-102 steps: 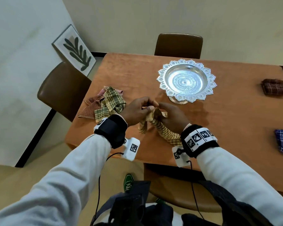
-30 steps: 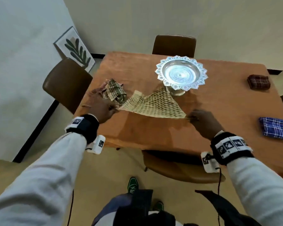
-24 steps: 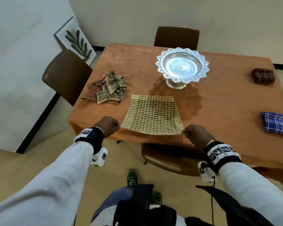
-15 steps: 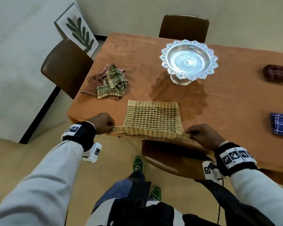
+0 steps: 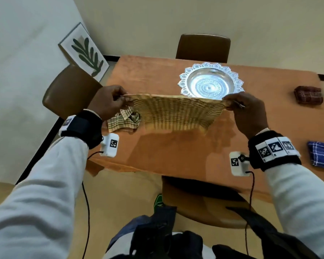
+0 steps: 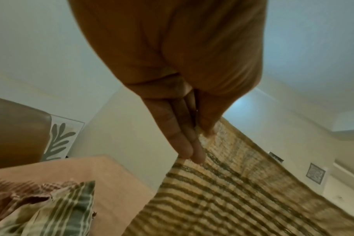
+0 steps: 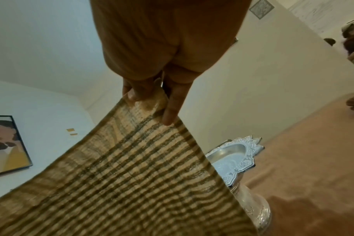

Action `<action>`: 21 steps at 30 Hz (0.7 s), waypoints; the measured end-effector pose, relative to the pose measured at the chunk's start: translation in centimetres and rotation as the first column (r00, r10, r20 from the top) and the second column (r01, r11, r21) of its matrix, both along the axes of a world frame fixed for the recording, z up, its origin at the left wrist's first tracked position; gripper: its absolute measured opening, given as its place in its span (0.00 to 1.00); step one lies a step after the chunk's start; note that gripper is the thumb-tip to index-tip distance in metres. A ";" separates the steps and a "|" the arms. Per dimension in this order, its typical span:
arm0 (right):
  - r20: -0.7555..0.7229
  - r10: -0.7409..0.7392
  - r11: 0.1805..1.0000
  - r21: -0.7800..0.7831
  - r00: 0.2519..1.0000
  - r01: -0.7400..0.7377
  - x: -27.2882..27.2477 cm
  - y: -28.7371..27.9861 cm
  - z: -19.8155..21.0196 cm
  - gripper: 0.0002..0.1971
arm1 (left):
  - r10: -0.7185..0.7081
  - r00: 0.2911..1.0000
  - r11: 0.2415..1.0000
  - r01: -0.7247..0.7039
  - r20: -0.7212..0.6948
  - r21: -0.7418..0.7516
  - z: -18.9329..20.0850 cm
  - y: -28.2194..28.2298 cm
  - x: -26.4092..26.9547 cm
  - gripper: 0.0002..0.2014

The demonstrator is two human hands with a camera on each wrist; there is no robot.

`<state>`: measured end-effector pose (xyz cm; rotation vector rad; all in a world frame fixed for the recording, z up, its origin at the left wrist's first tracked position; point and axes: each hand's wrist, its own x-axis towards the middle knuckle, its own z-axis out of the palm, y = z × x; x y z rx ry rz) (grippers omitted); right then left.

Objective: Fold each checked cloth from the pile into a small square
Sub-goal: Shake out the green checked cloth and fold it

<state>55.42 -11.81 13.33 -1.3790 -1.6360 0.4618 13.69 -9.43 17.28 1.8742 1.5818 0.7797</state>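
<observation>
A tan checked cloth (image 5: pixel 176 113) hangs stretched in the air above the table, its lower edge near the tabletop. My left hand (image 5: pixel 120 99) pinches its top left corner, thumb against fingers (image 6: pixel 189 143). My right hand (image 5: pixel 230 102) pinches the top right corner, where the cloth (image 7: pixel 131 175) runs down from its fingers (image 7: pixel 170 111). The pile of checked cloths (image 5: pixel 123 121) lies crumpled on the table under my left hand, with a green checked cloth (image 6: pixel 57 212) on top and a reddish one beneath.
A silver pedestal bowl (image 5: pixel 210 81) stands just behind the held cloth. A folded dark red cloth (image 5: pixel 309 95) and a folded blue checked cloth (image 5: pixel 323 157) lie at the table's (image 5: pixel 176 156) right side. Brown chairs stand left (image 5: pixel 69 90), far (image 5: pixel 203 48) and near.
The cloth was bunched between both hands, then spread flat on the table. Both hands have now lifted its near edge up and away, so the cloth hangs in the air.
</observation>
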 end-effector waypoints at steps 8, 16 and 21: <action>0.149 0.165 0.985 -0.078 0.975 -0.154 0.6 -7.8 -4.4 0.11 | -0.057 0.990 0.998 0.053 -0.128 -0.036 -4.6 -7.4 -1.5 0.01; 0.129 0.299 0.812 -0.555 0.945 -0.181 0.9 -13.7 -12.9 0.08 | -0.157 0.967 0.926 0.074 -0.200 -0.370 -13.7 -13.5 -1.0 0.03; 0.009 0.203 0.816 -0.555 0.979 -0.164 1.4 -13.3 -12.3 0.08 | -0.092 0.993 0.904 0.051 -0.078 -0.426 -13.3 -12.8 -1.0 0.03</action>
